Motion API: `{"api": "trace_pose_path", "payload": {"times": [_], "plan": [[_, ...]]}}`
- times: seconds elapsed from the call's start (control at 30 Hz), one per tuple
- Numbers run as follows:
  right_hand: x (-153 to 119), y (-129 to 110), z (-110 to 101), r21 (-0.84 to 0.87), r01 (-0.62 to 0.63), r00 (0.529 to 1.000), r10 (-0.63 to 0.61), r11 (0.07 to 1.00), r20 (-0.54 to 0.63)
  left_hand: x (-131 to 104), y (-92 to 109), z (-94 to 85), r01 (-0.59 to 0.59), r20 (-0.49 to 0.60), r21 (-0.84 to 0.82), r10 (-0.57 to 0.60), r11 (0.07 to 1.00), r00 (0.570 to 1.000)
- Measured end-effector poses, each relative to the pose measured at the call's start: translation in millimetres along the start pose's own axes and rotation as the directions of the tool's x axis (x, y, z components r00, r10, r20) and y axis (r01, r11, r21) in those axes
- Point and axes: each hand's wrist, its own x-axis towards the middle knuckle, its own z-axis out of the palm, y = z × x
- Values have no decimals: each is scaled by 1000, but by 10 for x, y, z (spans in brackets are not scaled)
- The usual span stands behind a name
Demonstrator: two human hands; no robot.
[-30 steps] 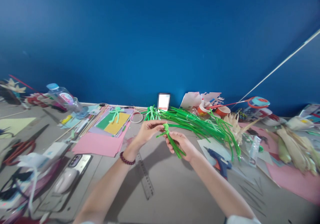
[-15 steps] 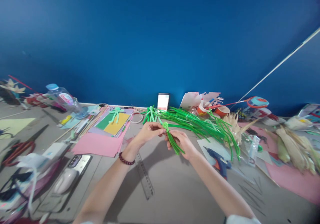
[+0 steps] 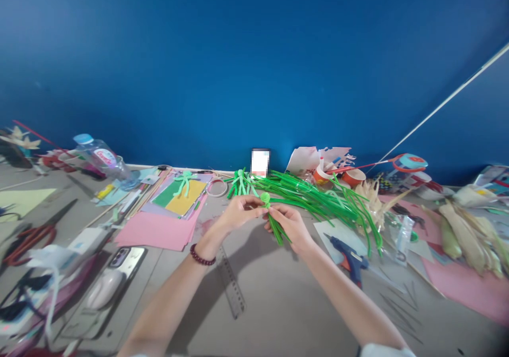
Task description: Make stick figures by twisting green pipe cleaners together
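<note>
Between my hands is a bundle of green pipe cleaners (image 3: 279, 233) with a rounded, coiled top that pokes up above my fingertips. My left hand (image 3: 242, 212) pinches it just under the coil, thumb and fingers together. My right hand (image 3: 287, 223) grips the stems a little lower, and their loose ends hang down beside its palm. Fingers hide the part where the stems meet the coil. Behind my hands lies a large heap of green pipe cleaners (image 3: 314, 195). A smaller bent green pipe-cleaner piece (image 3: 240, 181) stands at the heap's left end.
A clear ruler (image 3: 231, 285) lies below my left wrist. To the right is a blue glue gun (image 3: 348, 253) near white paper. Pink paper (image 3: 159, 231), a phone (image 3: 127, 261) and scissors (image 3: 37, 237) lie left. A small bright screen (image 3: 260, 163) leans against the blue wall.
Both hands have closed in slightly on the bundle's top. The coil has shifted a little right and up, and less of the stem below it shows.
</note>
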Motion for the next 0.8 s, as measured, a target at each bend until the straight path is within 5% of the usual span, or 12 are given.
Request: {"api": "trace_pose_path", "payload": {"times": [0.2,0.33,0.47,0.67,0.8], "plan": [[63,14,-54,-249,117,993,-108,961,51,40,-9,-23,-18,-102,-87,9,996,995],[109,-37,-166,-621,248,962,-267,743,65,55,45,-163,-34,-170,-102,16,994,985],[74,-119,-249,-790,321,933,-319,522,168,85,48,-334,-99,-227,-235,44,967,973],[236,-68,-167,-884,361,931,-176,298,321,159,-72,-455,-94,-300,-291,2,952,954],[562,15,-138,-931,298,954,-103,211,282,176,-69,-545,-99,-339,-289,-5,952,941]]}}
